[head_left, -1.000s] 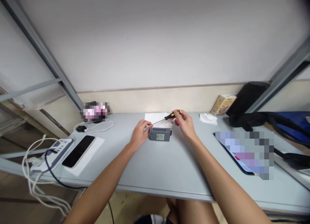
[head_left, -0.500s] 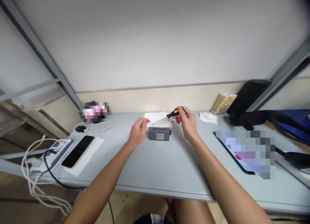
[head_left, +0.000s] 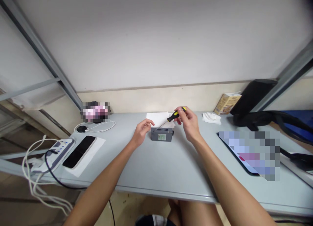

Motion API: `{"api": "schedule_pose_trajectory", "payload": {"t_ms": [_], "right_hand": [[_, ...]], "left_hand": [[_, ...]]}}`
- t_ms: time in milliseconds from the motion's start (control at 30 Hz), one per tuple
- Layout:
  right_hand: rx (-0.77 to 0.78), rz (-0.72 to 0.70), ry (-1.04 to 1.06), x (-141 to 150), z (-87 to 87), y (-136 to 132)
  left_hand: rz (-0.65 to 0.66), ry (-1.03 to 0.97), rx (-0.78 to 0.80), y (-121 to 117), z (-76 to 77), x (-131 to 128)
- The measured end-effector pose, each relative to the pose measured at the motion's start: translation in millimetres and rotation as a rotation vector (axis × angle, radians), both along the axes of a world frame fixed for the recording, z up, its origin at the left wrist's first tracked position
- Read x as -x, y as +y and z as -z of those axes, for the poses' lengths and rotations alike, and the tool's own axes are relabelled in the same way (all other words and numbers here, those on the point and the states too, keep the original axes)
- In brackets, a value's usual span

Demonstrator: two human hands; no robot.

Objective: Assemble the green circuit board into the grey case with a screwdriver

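My right hand (head_left: 187,121) is closed around the black and yellow handle of a screwdriver (head_left: 174,115). The shaft slants down to the left, its tip at the left end of the top of a small grey metal box (head_left: 165,136). This box has a row of vent slots along its upper edge and a pale green label on the side facing me. At its upper left corner is my left hand (head_left: 141,129), index finger stretched toward the screwdriver tip and thumb apart below. Whether the fingertips touch the box is unclear, and nothing shows between them.
Behind the box lies white paper (head_left: 156,116). To the left are a phone (head_left: 79,152) on a white sheet, a power strip (head_left: 52,156) and tangled cables. A tablet (head_left: 241,154), crumpled tissue (head_left: 211,117), a carton (head_left: 227,103) and black equipment (head_left: 253,98) stand right.
The screwdriver tip has come down from above the paper to the box's top left. My left index finger has straightened, and the small dark piece at its fingertips no longer shows.
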State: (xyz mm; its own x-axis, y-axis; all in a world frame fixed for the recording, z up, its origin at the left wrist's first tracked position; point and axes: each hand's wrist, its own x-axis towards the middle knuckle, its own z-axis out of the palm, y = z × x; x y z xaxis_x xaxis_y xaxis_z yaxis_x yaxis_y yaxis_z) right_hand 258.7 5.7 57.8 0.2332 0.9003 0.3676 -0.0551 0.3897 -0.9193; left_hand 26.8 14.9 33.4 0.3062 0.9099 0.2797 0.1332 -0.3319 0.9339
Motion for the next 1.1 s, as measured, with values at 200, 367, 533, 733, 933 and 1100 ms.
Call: {"api": "schedule_pose_trajectory", "payload": {"t_ms": [200, 367, 533, 733, 933, 1100], "right_hand": [[-0.033, -0.029, -0.025, 3.5, -1.5, -2.8], [-0.040, -0.041, -0.034, 4.9, -5.9, -5.7], [-0.030, -0.033, -0.038, 4.9, -8.3, -6.7], [0.009, 0.038, 0.048, 2.1, -4.1, -2.4], [0.023, 0.078, 0.167, -7.0, 5.7, 10.3], [0.060, 0.102, 0.275, -13.2, 7.1, 13.7]], "left_hand": [[0.055, -0.054, 0.087, 1.9, 0.2, -0.8], [0.108, -0.040, 0.056, 2.2, 1.0, 0.5], [0.113, 0.008, 0.057, 3.6, 2.5, 1.6], [0.131, 0.027, 0.094, 2.7, 2.7, 0.2], [0.177, 0.095, 0.074, 4.3, -7.4, 10.3], [0.301, 0.073, 0.165, 4.6, -8.3, 15.3]]}}
